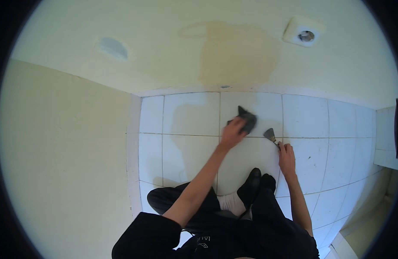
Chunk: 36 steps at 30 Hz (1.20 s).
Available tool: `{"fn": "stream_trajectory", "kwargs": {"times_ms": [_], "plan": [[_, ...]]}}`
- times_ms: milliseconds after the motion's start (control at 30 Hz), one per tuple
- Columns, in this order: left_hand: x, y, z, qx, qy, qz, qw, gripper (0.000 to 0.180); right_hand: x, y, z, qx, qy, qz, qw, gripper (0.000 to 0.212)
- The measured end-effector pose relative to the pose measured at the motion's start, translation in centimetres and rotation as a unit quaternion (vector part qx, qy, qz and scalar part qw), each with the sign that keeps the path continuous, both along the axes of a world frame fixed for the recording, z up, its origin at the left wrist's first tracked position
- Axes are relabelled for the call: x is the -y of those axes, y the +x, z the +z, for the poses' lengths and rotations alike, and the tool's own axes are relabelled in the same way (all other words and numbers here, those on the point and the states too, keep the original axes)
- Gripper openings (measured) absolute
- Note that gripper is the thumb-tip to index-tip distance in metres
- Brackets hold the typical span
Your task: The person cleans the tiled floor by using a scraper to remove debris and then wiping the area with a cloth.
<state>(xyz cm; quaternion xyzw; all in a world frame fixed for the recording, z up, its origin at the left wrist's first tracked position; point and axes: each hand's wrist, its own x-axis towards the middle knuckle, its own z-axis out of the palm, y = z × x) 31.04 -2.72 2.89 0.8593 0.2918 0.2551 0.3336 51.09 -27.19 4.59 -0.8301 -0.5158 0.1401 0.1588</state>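
Ahead of me on the white tiled floor [190, 114], my left hand [234, 133] is closed on a dark cloth [250, 122], which looks smeared by motion. Its fingers lie over the cloth's near left side, and one dark corner sticks up toward the wall. To the right, my right hand [286, 157] grips the handle of a putty knife [270, 134]. The wide grey blade points away from me, toward the left, close to a grout line. A small gap separates the blade from the cloth.
A pale yellow wall [156, 56] rises beyond the tiles, with a white socket [306, 36] at upper right and a grey patch [113, 47] at left. Another wall [69, 151] closes the left side. My black shoes [251, 183] rest near the hands. Dark specks dot the right tiles.
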Motion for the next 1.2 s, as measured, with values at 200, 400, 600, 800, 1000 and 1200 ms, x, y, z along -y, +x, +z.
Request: {"fn": "stream_trajectory", "kwargs": {"times_ms": [200,400,600,800,1000,1200], "plan": [[0.0,-20.1,-2.5,0.06,0.018,0.466,0.883,0.046,2.7,2.9,4.7,-0.058,0.122,-0.038,0.99,0.015],[3.9,-31.6,-1.4,-0.063,0.066,0.598,0.797,0.05,-1.9,1.2,22.0,-0.067,0.367,0.052,0.927,0.033],[3.1,-29.9,-2.4,-0.145,0.037,0.579,0.801,0.051,-3.1,-6.8,38.5,-0.26,0.625,0.308,0.669,0.066],[3.1,-29.5,-1.6,-0.164,0.024,0.588,0.792,0.054,-3.4,-11.2,38.5,-0.277,0.691,0.415,0.524,0.034],[2.9,-28.4,-2.1,-0.168,0.016,0.588,0.791,0.054,-4.3,-12.9,39.7,-0.265,0.624,0.385,0.626,0.019],[3.0,-30.4,-1.9,-0.173,0.027,0.598,0.782,0.053,-4.8,-12.5,38.6,-0.323,0.653,0.356,0.585,0.053]]}}
